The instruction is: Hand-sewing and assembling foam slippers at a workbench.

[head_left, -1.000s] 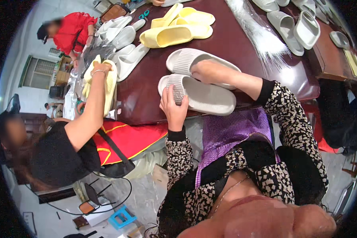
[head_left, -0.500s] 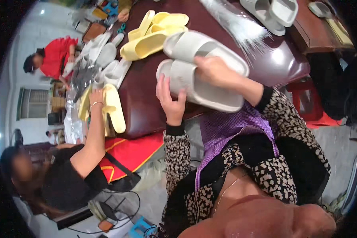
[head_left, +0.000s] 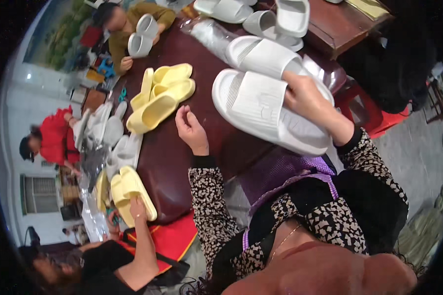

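My right hand (head_left: 307,98) grips a pair of light grey slippers (head_left: 261,98) where their inner sides meet. They are raised side by side over the near edge of the table, toes to the left; some of my fingers are hidden between them. My left hand (head_left: 193,132) is off the slippers, its fingers curled in with nothing visible in them. Just beyond it lie several yellow slippers (head_left: 155,113) on the dark red table (head_left: 170,162).
More grey slippers (head_left: 275,27) and a clear plastic bundle (head_left: 211,37) lie at the far side. At left, a person in black touches a yellow slipper (head_left: 128,189). A person in red and one in brown handle grey slippers. A red stool (head_left: 364,113) stands right.
My left hand has come off the grey slippers and its fingers have curled. The right hand has shifted the pair rightward. The person in brown has come into view with grey slippers.
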Tool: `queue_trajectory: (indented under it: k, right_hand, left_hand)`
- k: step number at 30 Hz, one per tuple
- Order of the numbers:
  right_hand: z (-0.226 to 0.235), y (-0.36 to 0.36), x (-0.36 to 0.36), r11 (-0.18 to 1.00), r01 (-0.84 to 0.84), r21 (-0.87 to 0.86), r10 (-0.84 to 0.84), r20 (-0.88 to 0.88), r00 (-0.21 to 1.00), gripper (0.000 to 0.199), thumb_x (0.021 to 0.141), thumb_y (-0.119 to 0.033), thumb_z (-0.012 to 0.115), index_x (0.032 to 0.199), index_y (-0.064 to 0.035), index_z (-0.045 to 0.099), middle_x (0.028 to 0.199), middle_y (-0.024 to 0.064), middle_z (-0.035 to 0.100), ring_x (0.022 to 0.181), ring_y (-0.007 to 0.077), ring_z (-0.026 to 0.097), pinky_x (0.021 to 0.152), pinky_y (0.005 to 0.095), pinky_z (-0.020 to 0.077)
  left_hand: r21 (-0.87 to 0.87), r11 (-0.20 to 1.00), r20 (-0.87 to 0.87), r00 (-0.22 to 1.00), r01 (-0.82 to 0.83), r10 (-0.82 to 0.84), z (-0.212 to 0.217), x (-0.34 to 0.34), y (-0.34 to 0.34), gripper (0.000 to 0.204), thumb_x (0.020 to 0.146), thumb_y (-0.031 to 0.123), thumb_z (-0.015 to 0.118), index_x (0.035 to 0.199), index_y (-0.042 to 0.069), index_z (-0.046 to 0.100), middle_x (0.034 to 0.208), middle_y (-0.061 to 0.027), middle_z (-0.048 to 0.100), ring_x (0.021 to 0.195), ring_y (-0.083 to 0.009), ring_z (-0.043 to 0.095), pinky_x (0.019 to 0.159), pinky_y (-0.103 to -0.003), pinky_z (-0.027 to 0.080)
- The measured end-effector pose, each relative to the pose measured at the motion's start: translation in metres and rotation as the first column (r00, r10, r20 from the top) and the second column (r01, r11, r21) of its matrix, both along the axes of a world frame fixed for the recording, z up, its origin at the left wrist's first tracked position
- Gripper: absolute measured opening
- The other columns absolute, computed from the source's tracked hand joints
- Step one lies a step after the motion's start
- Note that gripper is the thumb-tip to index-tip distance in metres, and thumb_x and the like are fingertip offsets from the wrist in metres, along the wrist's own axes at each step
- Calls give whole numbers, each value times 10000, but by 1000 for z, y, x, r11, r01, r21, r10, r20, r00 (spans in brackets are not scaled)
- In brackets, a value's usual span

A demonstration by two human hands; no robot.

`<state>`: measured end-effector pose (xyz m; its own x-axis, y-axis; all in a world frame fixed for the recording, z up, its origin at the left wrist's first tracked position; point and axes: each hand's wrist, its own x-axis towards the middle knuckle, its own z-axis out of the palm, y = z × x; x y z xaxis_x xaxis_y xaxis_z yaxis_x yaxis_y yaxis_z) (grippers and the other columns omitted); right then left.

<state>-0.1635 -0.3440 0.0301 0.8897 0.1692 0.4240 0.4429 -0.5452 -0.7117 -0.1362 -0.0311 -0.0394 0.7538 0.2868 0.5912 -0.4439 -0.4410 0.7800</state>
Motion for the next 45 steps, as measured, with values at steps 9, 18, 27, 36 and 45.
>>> queue_trajectory:
  k: [9,18,27,36,45]
  right_hand:
    - [-3,-187,119,883,452,-126,-432,157,888,240,828,-122,502,982,23,614,848,219,645,778,277,636,699,375,485]
    - [-3,-244,270,775,624,-100,-616,104,781,251,763,-101,576,982,-25,672,924,170,676,804,325,633,741,399,494]
    - [-22,-301,284,665,659,-352,-679,84,730,332,890,-244,456,1096,-49,627,934,181,647,906,269,618,754,400,479]
    - [90,-243,184,955,196,224,-254,272,928,283,822,-151,571,1077,-29,560,828,76,543,746,182,511,638,292,417]
    - [180,-25,-34,193,-555,809,409,448,795,282,886,-225,449,889,18,592,683,89,492,660,118,475,506,239,416]
  left_hand:
    - [-99,995,-237,970,21,-44,-16,-13,-3,237,911,41,490,1134,-38,509,961,-73,595,833,-121,567,763,-240,481]
    - [66,996,-318,945,-57,75,-2,-25,-1,227,900,30,496,1117,-27,531,903,-62,606,770,-114,579,697,-239,495]
    - [85,995,-227,971,-58,76,0,-26,-4,218,891,26,509,1099,-32,539,865,-67,617,762,-119,591,697,-247,499]
    - [138,986,-99,989,-98,112,-7,-28,0,228,832,6,547,1059,-8,558,791,-107,615,669,-175,609,607,-278,500]
    - [139,987,-117,989,-78,95,4,-26,-5,215,832,3,543,1047,-8,557,793,-111,620,667,-184,613,605,-292,503]
